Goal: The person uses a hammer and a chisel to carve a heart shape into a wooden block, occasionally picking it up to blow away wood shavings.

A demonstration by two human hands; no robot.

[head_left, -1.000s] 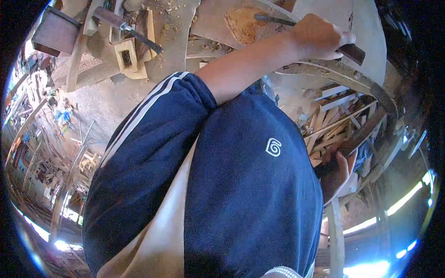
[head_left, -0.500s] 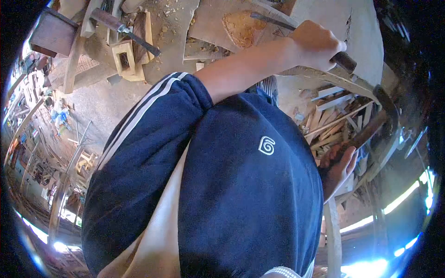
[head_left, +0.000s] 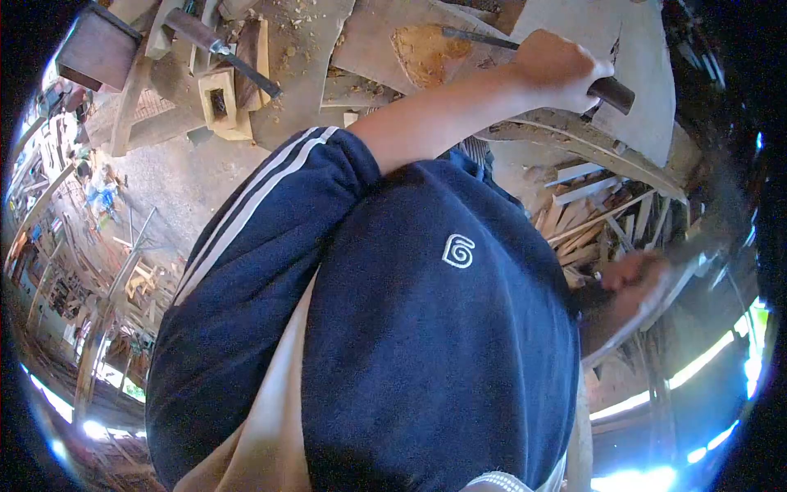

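My left hand point(head_left: 561, 70) is closed around a chisel point(head_left: 613, 96). Its dark blade point(head_left: 479, 38) points left, over a hollowed, orange-brown patch point(head_left: 430, 53) in a grey wooden board point(head_left: 373, 49). The butt of its wooden handle sticks out at the right of the fist. Lower right, my right hand point(head_left: 635, 283) is smeared by motion and raised beside my torso. The wooden-handled hammer it gripped shows only as a faint blur now.
A second chisel point(head_left: 221, 51) with a wooden handle lies at upper left, above a block with a square hole point(head_left: 220, 107). Nearby stands a brown box point(head_left: 98, 49). Offcuts point(head_left: 594, 213) are piled at right, and shavings litter the work area.
My right hand has swung to the right and slightly up with the hammer, blurring. My left hand and the chisel have hardly moved. The view has shifted a little.
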